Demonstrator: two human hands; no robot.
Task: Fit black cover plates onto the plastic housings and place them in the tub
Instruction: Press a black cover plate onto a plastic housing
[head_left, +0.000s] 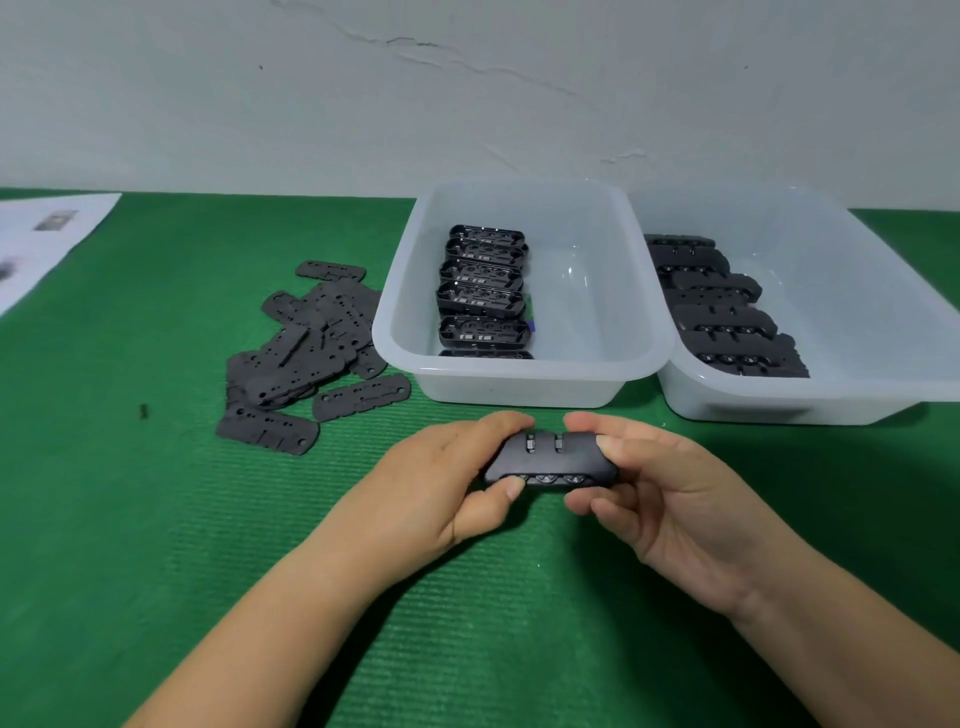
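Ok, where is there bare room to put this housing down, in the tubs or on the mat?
The right tub has bare floor right of its row of housings; the left tub has the same right of its own row. The green mat is bare left of the left hand. The cover plates crowd the mat left of the tubs.

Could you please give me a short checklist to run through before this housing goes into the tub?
1. Grip: left hand and right hand both hold the housing: ok.
2. Cover plate seated on it: cannot tell.
3. Right tub has free floor beside its row: ok.
4. Path to that tub unobstructed: ok.
5. Spare cover plates within reach on the mat: ok.
6. Left tub has housings left to fit: ok.
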